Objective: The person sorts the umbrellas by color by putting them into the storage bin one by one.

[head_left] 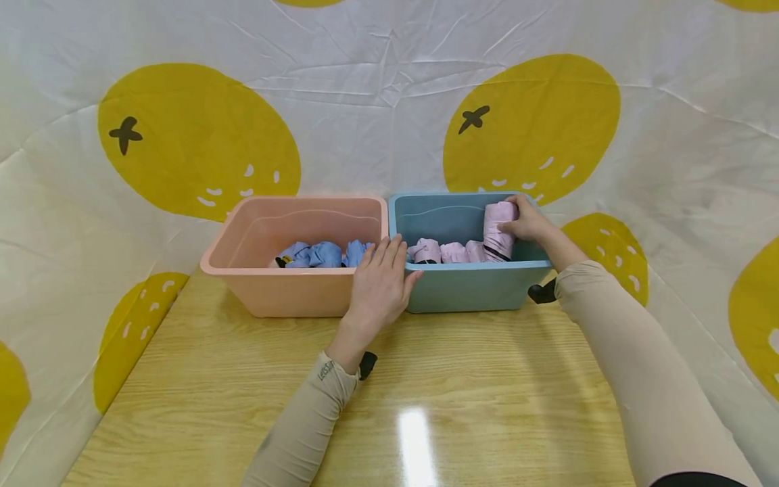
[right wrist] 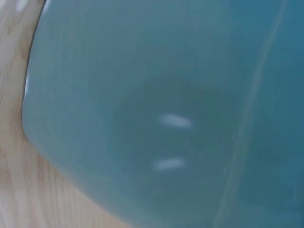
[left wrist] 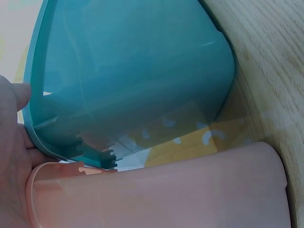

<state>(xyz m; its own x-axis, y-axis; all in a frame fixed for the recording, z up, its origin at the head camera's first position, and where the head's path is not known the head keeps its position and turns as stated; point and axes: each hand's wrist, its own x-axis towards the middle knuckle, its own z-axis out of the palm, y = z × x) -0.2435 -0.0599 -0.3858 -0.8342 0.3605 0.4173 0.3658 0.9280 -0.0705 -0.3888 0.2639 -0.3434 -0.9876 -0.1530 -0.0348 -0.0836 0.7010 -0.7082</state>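
Observation:
A blue-green plastic bin [head_left: 468, 287] holds several rolled pink fabric bundles [head_left: 453, 253] in a row. Inside it, at the right end, my right hand [head_left: 531, 222] grips an upright pink fabric roll [head_left: 499, 226] with a thin dark band near its lower end. My left hand [head_left: 380, 281] lies with fingers extended over the adjoining front rims of this bin and the pink bin [head_left: 292, 294]. In the left wrist view, the left fingers [left wrist: 23, 95] touch the blue-green rim. Only the bin's outer wall [right wrist: 142, 109] fills the right wrist view; the right hand is hidden there.
Several blue fabric bundles [head_left: 325, 254] lie in the pink bin, one with a black and yellow detail. Both bins stand side by side at the back of a wooden table [head_left: 475, 392]. Behind hangs a white cloth [head_left: 365, 135] with yellow fruit shapes.

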